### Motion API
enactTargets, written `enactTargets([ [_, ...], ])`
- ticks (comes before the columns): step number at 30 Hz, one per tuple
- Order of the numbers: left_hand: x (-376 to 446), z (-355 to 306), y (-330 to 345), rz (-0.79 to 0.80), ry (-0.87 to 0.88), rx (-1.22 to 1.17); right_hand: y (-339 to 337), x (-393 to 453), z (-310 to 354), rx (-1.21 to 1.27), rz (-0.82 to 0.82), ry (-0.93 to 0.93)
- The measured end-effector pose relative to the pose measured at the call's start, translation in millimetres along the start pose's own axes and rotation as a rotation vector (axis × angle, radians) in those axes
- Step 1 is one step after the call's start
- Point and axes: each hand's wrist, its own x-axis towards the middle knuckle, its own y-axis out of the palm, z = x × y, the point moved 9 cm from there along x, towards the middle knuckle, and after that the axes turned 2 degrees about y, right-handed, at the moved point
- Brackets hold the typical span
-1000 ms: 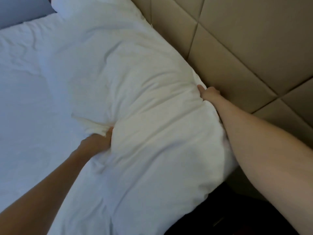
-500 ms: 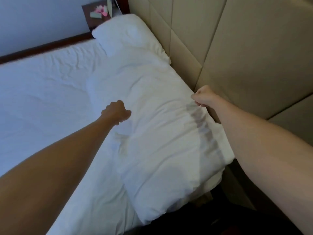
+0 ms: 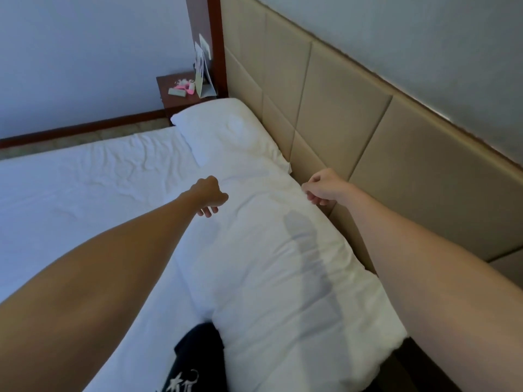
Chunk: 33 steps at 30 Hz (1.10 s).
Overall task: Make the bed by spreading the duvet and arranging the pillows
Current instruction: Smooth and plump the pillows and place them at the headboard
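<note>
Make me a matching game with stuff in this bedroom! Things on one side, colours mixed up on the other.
Things:
1. near pillow
2. headboard
3. nightstand
4. small item on the nightstand

Colours:
A. pink
B. beige
C. white
D. reddish brown

Pairs: 1-C, 2-B, 3-D, 4-A

The near pillow point(image 3: 283, 264) runs off the bottom edge. Small pink items point(image 3: 182, 87) on the nightstand point(image 3: 181, 93) are too small to identify.
</note>
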Motion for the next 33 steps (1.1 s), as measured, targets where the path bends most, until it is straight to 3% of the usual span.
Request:
enactTargets([
  [9, 157, 32, -30, -0.15, 0.015, -0.015, 49, 131, 46, 0.014, -0.027, 0.048],
  [17, 312, 83, 11, -0.197, -0.009, -0.18, 134, 278, 52, -0.066, -0.063, 0.165],
  [21, 380, 113, 53, -0.127, -0.137, -0.488, 155, 334, 48, -0.053, -0.265, 0.241],
  [25, 422, 138, 107, -0.007, -0.326, -0.621, 195, 386, 32, -0.157, -0.231, 0.33],
  [29, 457, 158, 162, 0.181, -0.538, -0.912, 223, 422, 11, -0.348, -0.195, 0.346],
  [31, 476, 161, 174, 0.227, -0.503, -0.973, 239, 436, 8, -0.393, -0.184, 0.29],
  [33, 491, 166, 177, 0.163, -0.494, -1.072, 253, 447, 8, -0.425, -0.182, 0.261],
])
